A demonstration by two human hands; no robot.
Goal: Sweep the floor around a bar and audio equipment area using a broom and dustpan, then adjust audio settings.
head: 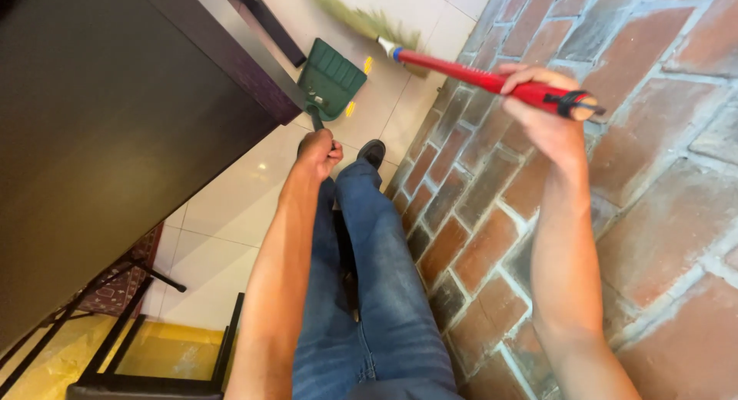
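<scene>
Head view: we see our left hand [318, 154] clenched on the dark handle of a green dustpan [331, 78] resting on the white tiled floor [231, 208] beside a dark table [115, 123], while our right hand [542, 108] grasps the red broom [469, 73] beside the brick wall [653, 177].

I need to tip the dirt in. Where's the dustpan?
The green dustpan sits on the white tiles at top centre, beside the dark table's corner, held by the left hand.
</scene>
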